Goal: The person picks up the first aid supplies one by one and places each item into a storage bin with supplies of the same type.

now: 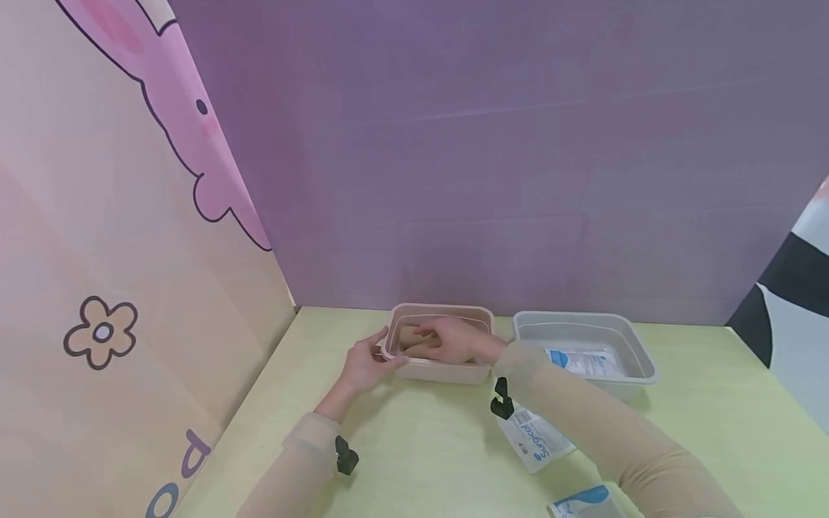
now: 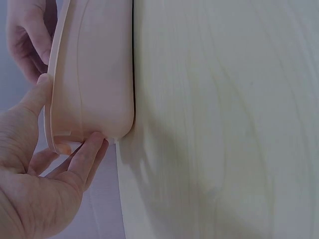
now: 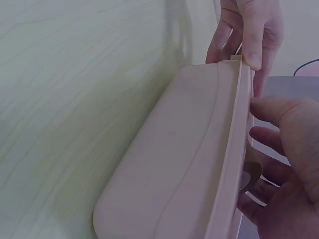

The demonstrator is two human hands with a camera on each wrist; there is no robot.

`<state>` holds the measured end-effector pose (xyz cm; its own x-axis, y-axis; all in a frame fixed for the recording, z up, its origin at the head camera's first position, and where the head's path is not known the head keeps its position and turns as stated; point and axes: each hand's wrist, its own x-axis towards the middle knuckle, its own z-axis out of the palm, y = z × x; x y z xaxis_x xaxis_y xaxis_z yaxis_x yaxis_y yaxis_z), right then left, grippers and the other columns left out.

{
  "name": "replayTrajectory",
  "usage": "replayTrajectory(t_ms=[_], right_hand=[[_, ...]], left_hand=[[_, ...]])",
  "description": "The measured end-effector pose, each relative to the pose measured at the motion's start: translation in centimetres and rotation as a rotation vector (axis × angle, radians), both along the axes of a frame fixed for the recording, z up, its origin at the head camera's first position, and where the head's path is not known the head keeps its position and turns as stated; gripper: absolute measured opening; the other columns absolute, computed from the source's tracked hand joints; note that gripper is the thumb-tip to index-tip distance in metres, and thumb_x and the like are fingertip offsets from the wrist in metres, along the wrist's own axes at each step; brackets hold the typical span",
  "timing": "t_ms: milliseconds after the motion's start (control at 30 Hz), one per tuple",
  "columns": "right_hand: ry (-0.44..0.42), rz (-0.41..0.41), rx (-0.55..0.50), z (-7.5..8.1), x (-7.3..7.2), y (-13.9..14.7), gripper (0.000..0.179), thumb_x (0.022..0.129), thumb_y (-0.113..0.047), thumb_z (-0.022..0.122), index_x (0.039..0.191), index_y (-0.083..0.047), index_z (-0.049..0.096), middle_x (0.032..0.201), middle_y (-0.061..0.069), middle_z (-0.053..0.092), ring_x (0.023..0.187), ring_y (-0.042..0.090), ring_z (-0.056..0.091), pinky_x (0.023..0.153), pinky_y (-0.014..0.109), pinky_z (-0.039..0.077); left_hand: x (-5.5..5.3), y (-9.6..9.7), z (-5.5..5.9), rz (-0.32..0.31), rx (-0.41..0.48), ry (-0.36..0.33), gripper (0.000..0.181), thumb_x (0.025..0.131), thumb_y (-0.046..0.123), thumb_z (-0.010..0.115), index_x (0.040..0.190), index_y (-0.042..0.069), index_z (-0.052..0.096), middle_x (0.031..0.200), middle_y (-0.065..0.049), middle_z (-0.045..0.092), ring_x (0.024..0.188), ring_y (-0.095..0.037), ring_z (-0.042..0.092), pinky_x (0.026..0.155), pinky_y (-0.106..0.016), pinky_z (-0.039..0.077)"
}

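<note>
Head view: tan items beneath right fingers, in tub.

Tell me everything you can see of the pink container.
The pink container looks plastic, open-topped, with rounded corners and a projecting rim. It stands upright on the pale table, left of the grey bin. The left hand holds its left end, thumb at the near rim; the right hand reaches inside, where tan rolls lie.

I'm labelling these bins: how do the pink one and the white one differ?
The pink bin looks smaller than the white bin. The pink bin holds tan items; the white bin, a printed packet. The left hand grips the pink bin; no hand grips the white bin. Both have open tops.
</note>
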<state>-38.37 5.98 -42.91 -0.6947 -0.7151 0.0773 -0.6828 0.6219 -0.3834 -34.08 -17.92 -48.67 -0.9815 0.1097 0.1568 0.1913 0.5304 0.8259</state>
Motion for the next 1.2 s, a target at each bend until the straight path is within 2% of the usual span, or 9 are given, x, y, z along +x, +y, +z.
replayTrajectory(t_ms=[100, 267, 367, 433, 533, 667, 867, 1200], right_hand=[[-0.014, -0.043, -0.016, 0.0, 0.1, 0.5, 0.051, 0.104, -0.032, 0.069, 0.146, -0.005, 0.062, 0.144, 0.012, 0.069, 0.131, 0.031, 0.068, 0.109, 0.049, 0.056], [0.028, -0.118, -0.083, 0.4, 0.7, 2.1, 0.043, 0.102, -0.020, 0.068, 0.143, -0.006, 0.066, 0.138, 0.012, 0.072, 0.116, 0.031, 0.072, 0.102, 0.048, 0.059], [0.063, -0.155, -0.148, 0.7, 1.0, 3.4, 0.042, 0.101, -0.015, 0.067, 0.141, -0.004, 0.066, 0.137, 0.013, 0.073, 0.117, 0.035, 0.072, 0.103, 0.051, 0.058], [0.079, -0.176, -0.182, 0.8, 1.2, 4.4, 0.039, 0.102, -0.017, 0.067, 0.139, -0.004, 0.067, 0.136, 0.014, 0.074, 0.124, 0.035, 0.070, 0.106, 0.052, 0.057], [0.083, -0.202, -0.222, 1.3, 1.6, 5.8, 0.039, 0.103, -0.019, 0.068, 0.137, -0.002, 0.068, 0.134, 0.018, 0.074, 0.124, 0.038, 0.069, 0.105, 0.055, 0.057], [0.091, -0.204, -0.258, 1.7, 1.8, 7.2, 0.039, 0.104, -0.019, 0.066, 0.137, 0.000, 0.067, 0.135, 0.021, 0.072, 0.123, 0.042, 0.068, 0.106, 0.059, 0.054], [0.151, -0.197, -0.269, 1.8, 2.0, 8.7, 0.038, 0.104, -0.018, 0.067, 0.137, 0.001, 0.067, 0.135, 0.022, 0.072, 0.122, 0.045, 0.068, 0.106, 0.060, 0.054], [0.167, -0.247, -0.300, 1.1, 2.5, 12.0, 0.041, 0.101, -0.012, 0.069, 0.139, 0.002, 0.065, 0.138, 0.024, 0.070, 0.121, 0.048, 0.067, 0.103, 0.063, 0.054]], left_hand=[[-0.1, 0.3, 0.1, -0.002, 0.007, 0.001, 0.086, 0.090, 0.031, 0.088, 0.159, 0.003, 0.047, 0.107, -0.017, 0.081, 0.095, -0.025, 0.080, 0.073, -0.028, 0.061], [-0.2, 0.6, -0.1, -0.011, -0.008, 0.000, 0.086, 0.089, 0.033, 0.088, 0.159, 0.002, 0.047, 0.108, -0.020, 0.080, 0.096, -0.024, 0.080, 0.074, -0.029, 0.062], [-0.2, 0.5, 0.0, -0.006, -0.012, -0.002, 0.087, 0.089, 0.033, 0.088, 0.159, 0.003, 0.048, 0.110, -0.021, 0.080, 0.096, -0.025, 0.080, 0.076, -0.030, 0.062], [-0.2, 0.3, 0.1, 0.003, -0.009, -0.006, 0.087, 0.088, 0.033, 0.088, 0.159, 0.004, 0.048, 0.110, -0.020, 0.080, 0.097, -0.025, 0.080, 0.077, -0.031, 0.063], [-0.4, 0.0, 0.2, 0.010, -0.005, -0.008, 0.087, 0.088, 0.033, 0.088, 0.159, 0.004, 0.047, 0.110, -0.020, 0.080, 0.097, -0.025, 0.080, 0.077, -0.032, 0.064], [-0.4, -0.8, 0.3, 0.031, 0.001, -0.011, 0.087, 0.088, 0.033, 0.088, 0.159, 0.004, 0.048, 0.109, -0.019, 0.081, 0.098, -0.025, 0.080, 0.080, -0.033, 0.064], [-0.4, -1.6, 0.1, 0.042, -0.003, -0.012, 0.087, 0.088, 0.032, 0.089, 0.159, 0.004, 0.048, 0.108, -0.020, 0.081, 0.097, -0.026, 0.080, 0.079, -0.033, 0.064], [0.0, -1.9, 0.1, 0.035, -0.006, -0.006, 0.087, 0.089, 0.033, 0.088, 0.159, 0.003, 0.046, 0.108, -0.019, 0.080, 0.098, -0.027, 0.080, 0.081, -0.036, 0.065]])
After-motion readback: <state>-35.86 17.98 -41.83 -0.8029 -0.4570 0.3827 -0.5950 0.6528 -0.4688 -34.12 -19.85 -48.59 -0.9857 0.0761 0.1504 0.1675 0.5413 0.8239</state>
